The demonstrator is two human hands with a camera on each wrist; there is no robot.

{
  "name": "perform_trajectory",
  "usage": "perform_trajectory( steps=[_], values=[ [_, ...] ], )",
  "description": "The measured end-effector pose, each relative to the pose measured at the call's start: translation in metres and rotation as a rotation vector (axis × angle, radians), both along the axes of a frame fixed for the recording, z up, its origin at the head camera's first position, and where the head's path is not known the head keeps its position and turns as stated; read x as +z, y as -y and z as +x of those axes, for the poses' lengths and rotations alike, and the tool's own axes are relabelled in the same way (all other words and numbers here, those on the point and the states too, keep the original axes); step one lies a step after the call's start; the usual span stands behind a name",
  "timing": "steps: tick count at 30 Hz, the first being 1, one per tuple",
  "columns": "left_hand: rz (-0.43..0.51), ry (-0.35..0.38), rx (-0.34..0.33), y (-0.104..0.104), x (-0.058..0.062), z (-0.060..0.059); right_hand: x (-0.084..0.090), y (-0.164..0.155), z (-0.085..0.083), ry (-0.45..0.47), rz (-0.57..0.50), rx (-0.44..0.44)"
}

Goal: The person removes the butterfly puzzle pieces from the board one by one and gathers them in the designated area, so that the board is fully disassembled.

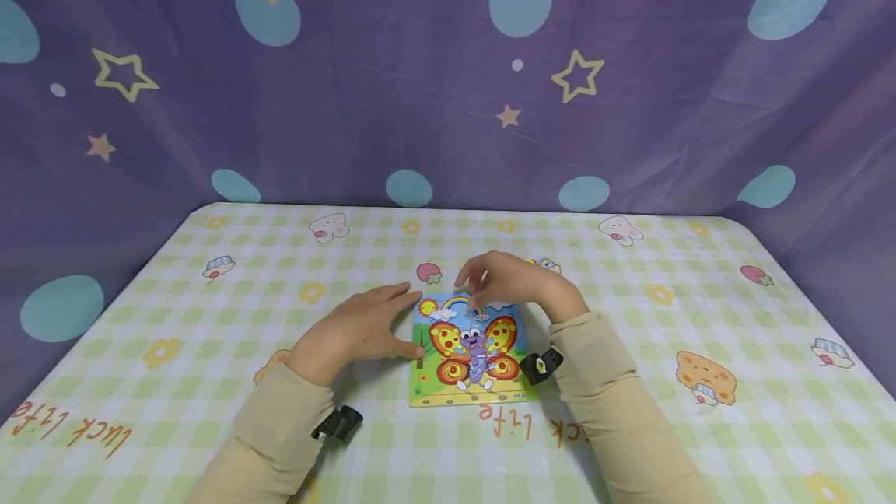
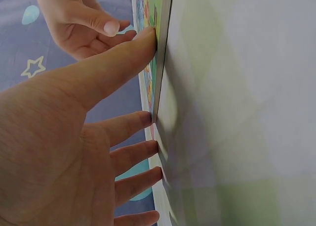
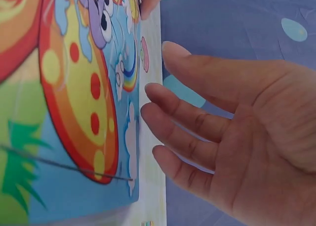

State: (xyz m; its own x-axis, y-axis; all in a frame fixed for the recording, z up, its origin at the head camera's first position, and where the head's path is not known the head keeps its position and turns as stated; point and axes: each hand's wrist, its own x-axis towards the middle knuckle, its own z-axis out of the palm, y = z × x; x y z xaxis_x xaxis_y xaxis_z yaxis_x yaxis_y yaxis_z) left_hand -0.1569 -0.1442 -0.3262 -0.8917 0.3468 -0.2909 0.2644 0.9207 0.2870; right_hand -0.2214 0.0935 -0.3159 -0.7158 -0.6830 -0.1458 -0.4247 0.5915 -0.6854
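A flat puzzle board (image 1: 448, 393) with a butterfly picture lies on the table in front of the person. The butterfly's red and yellow wing (image 3: 81, 87) fills much of the right wrist view. At the board's left side is the left hand (image 1: 367, 325), fingers spread and fairly straight. Its thumb (image 2: 113, 63) rests on the board's edge, and the index fingertip meets the corner. Over the board's far edge hovers the right hand (image 1: 514, 280), its fingers loosely bent and apart from the board. Nothing shows between the right thumb (image 3: 197, 70) and fingers.
A checked cloth (image 1: 210, 309) with printed flowers, strawberries and lettering covers the table. Behind the right wrist, a small colourful thing (image 1: 546, 264) is partly hidden; its kind is unclear. A purple curtain (image 1: 420, 99) hangs beyond the far table edge.
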Motion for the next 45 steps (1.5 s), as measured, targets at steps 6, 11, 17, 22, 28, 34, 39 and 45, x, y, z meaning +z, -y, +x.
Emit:
perform_trajectory(
  steps=[6,11,17,22,28,34,39,45],
  values=[
    [-0.003,0.005,0.004,0.0,-0.001,0.0,-0.001,0.007,0.004,0.043,0.076,-0.008],
    [-0.004,0.006,0.003,0.001,0.0,0.001,-0.006,0.011,0.004,0.022,0.143,0.007],
    [0.002,0.003,-0.004,0.001,0.0,0.002,-0.01,0.017,0.007,-0.028,0.153,0.078],
    [-0.001,0.01,-0.002,0.001,-0.001,0.002,-0.008,0.022,0.011,-0.054,0.163,0.116],
    [-0.006,0.011,-0.006,0.001,-0.002,0.0,-0.008,0.024,0.013,-0.06,0.206,0.111],
    [-0.008,0.005,-0.008,0.001,0.0,0.001,-0.007,0.025,0.015,-0.083,0.236,0.12],
    [-0.009,-0.001,-0.016,0.001,0.001,0.002,-0.007,0.026,0.015,-0.078,0.25,0.115],
    [0.0,0.001,-0.016,0.0,0.003,0.001,-0.008,0.027,0.015,-0.066,0.242,0.095]
  ],
)
